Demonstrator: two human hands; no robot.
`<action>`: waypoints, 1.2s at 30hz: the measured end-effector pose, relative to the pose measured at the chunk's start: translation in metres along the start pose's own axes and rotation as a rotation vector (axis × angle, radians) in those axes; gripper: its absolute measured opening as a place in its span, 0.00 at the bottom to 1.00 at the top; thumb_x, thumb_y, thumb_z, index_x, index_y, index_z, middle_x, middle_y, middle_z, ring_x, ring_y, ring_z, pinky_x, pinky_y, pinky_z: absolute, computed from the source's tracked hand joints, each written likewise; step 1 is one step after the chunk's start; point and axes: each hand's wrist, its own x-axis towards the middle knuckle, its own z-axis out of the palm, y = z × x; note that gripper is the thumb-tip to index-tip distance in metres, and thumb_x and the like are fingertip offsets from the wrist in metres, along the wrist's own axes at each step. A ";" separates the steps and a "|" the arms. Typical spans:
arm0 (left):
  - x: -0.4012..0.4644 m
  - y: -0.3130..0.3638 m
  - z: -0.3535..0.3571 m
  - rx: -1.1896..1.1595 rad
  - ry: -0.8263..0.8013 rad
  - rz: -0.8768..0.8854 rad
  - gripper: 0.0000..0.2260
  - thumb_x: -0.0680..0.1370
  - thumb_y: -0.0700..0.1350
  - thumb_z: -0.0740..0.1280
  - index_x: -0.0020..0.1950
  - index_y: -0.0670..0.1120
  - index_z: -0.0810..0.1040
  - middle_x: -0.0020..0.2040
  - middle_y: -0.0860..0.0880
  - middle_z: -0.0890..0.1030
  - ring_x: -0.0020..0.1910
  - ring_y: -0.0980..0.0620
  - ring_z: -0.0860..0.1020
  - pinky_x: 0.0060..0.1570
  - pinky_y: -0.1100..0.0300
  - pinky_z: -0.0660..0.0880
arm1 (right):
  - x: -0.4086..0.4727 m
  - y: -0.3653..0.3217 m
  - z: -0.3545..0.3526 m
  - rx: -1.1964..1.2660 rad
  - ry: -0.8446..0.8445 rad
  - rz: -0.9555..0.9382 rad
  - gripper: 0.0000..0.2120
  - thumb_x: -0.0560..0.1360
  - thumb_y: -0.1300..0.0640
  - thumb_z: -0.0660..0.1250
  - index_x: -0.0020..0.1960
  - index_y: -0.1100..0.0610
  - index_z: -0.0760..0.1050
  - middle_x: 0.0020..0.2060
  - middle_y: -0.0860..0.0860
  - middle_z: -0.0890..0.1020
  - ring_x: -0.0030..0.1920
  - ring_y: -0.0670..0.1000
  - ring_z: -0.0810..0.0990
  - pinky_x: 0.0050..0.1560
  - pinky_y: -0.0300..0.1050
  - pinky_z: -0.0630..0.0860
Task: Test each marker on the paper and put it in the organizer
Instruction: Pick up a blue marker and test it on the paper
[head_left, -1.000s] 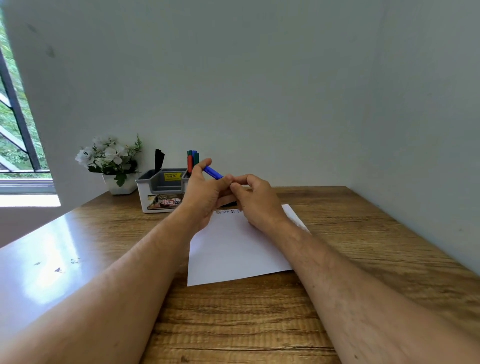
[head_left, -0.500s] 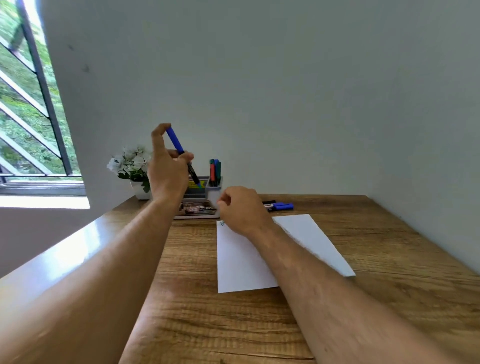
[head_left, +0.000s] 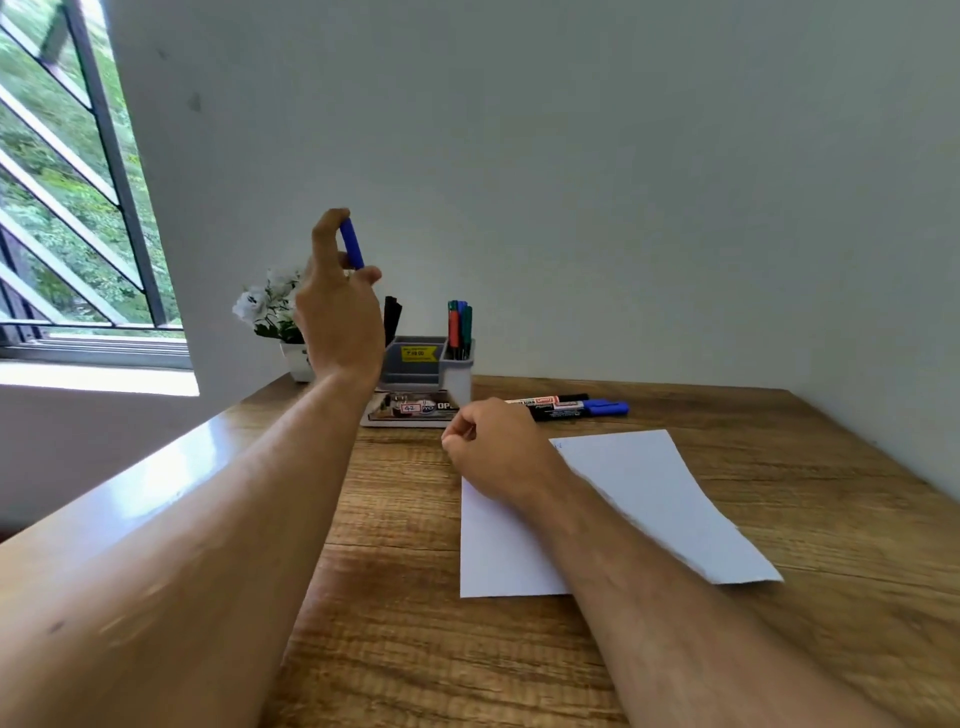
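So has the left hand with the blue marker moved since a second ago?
Yes. The left hand lifted the blue marker off the paper, up left over the organizer.

Single head-worn wide view, facing forward and down, close over desk (head_left: 519, 675)

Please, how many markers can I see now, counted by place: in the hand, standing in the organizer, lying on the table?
In the left hand: 1, the blue marker.
Standing in the grey plastic organizer: about 5, namely 2 black markers and roughly 3 coloured markers, bunched together.
Lying on the wooden table: 2 markers.
Total: about 8.
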 end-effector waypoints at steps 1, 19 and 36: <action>0.000 -0.002 0.001 0.018 0.008 0.012 0.27 0.78 0.34 0.66 0.66 0.62 0.65 0.46 0.53 0.78 0.38 0.69 0.76 0.44 0.65 0.74 | 0.000 0.000 -0.001 0.002 -0.002 -0.001 0.07 0.79 0.57 0.66 0.53 0.55 0.82 0.48 0.50 0.83 0.48 0.48 0.80 0.47 0.42 0.76; -0.015 -0.030 0.014 0.519 -0.345 0.024 0.10 0.80 0.49 0.66 0.58 0.46 0.75 0.47 0.40 0.82 0.47 0.39 0.81 0.38 0.52 0.72 | 0.005 0.004 -0.002 -0.024 0.007 -0.014 0.07 0.79 0.57 0.66 0.53 0.56 0.83 0.50 0.51 0.84 0.48 0.47 0.78 0.47 0.41 0.73; -0.062 0.039 0.009 0.532 -0.516 0.538 0.17 0.78 0.37 0.66 0.66 0.47 0.77 0.53 0.48 0.85 0.48 0.48 0.84 0.45 0.55 0.78 | -0.006 0.014 -0.046 0.051 0.381 -0.042 0.07 0.77 0.58 0.67 0.48 0.56 0.84 0.42 0.49 0.85 0.40 0.44 0.80 0.38 0.33 0.70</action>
